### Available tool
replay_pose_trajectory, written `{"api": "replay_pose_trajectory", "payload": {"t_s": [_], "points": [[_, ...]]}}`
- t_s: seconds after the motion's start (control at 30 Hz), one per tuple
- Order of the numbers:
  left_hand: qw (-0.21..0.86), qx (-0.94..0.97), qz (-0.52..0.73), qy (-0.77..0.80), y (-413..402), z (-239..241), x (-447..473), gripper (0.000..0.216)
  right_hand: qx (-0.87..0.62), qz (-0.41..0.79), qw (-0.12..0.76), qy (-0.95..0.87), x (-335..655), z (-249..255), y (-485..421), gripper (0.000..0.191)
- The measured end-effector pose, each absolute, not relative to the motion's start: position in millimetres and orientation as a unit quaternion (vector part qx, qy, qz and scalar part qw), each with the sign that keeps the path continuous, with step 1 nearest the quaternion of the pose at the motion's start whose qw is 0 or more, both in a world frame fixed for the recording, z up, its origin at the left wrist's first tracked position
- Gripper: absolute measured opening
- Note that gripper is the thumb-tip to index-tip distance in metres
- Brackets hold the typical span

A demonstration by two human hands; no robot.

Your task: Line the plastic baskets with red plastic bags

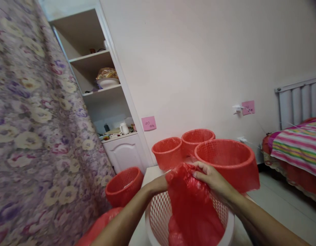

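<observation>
A crumpled red plastic bag (191,201) hangs down into a white mesh basket (158,213) at the bottom centre. My right hand (211,179) grips the bag's top edge with the fingers closed over it. My left hand (159,184) is mostly hidden behind the bag and appears to hold its other side. Just behind my right hand stands a large red mesh basket (228,162) with a red liner draped over its rim.
Two smaller red baskets (168,152) (197,138) stand on the white table (150,172) by the wall, and another red basket (123,186) sits lower left. A floral curtain (32,136) fills the left. White shelves (104,92) stand behind; a striped bed (298,147) lies at right.
</observation>
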State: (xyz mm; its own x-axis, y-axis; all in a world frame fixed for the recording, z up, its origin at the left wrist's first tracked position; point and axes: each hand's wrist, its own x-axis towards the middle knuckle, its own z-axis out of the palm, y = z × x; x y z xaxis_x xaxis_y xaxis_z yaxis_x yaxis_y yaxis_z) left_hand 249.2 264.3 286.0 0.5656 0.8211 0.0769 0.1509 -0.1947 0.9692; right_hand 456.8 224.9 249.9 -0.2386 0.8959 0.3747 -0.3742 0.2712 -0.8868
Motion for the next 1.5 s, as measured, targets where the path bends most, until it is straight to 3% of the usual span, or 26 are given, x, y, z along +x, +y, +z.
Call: {"api": "replay_pose_trajectory", "payload": {"t_s": [0.17, 0.43, 0.63, 0.7, 0.8, 0.87, 1.0, 1.1, 1.27, 1.33, 1.4, 1.5], "points": [[0.584, 0.665, 0.348, 0.309, 238.0, 297.0, 236.5, 0.052, -0.254, 0.47, 0.575, -0.619, 458.8, 268.3, 237.9, 0.017], [0.533, 0.617, 0.445, 0.371, 210.9, 301.2, 226.0, 0.018, -0.31, 0.258, 0.57, -0.716, 474.2, 290.7, 259.3, 0.024], [0.476, 0.574, 0.539, 0.392, 217.6, 297.4, 187.5, 0.018, -0.375, 0.123, 0.601, -0.695, 492.6, 301.6, 215.8, 0.022], [0.469, 0.57, 0.546, 0.397, 218.3, 296.8, 183.0, 0.022, -0.351, 0.123, 0.541, -0.754, 482.2, 304.5, 190.8, 0.025], [0.461, 0.574, 0.545, 0.402, 216.4, 298.9, 181.8, 0.026, -0.329, 0.081, 0.438, -0.833, 460.1, 296.8, 172.2, 0.055], [0.447, 0.576, 0.548, 0.411, 214.6, 301.9, 179.3, 0.026, -0.362, 0.014, 0.386, -0.848, 451.2, 285.2, 176.4, 0.061], [0.394, 0.574, 0.562, 0.446, 215.7, 307.1, 162.6, 0.026, -0.439, -0.045, 0.361, -0.821, 455.8, 268.7, 196.9, 0.052], [0.347, 0.573, 0.57, 0.475, 221.3, 307.8, 146.1, 0.028, -0.424, -0.043, 0.365, -0.828, 462.6, 273.7, 193.6, 0.033], [0.223, 0.586, 0.579, 0.521, 201.2, 313.8, 137.6, 0.031, -0.318, -0.095, 0.388, -0.86, 457.5, 286.0, 153.6, 0.022], [0.115, 0.635, 0.57, 0.509, 172.8, 317.9, 144.5, 0.03, -0.272, -0.116, 0.396, -0.87, 453.5, 283.2, 140.8, 0.02], [-0.057, 0.763, 0.476, 0.434, 141.1, 318.8, 155.8, 0.03, -0.252, -0.125, 0.405, -0.87, 449.2, 277.8, 133.9, 0.014], [-0.224, 0.88, 0.259, 0.329, 111.0, 309.7, 174.8, 0.075, -0.247, -0.12, 0.423, -0.864, 442.4, 270.1, 130.3, 0.009]]}}
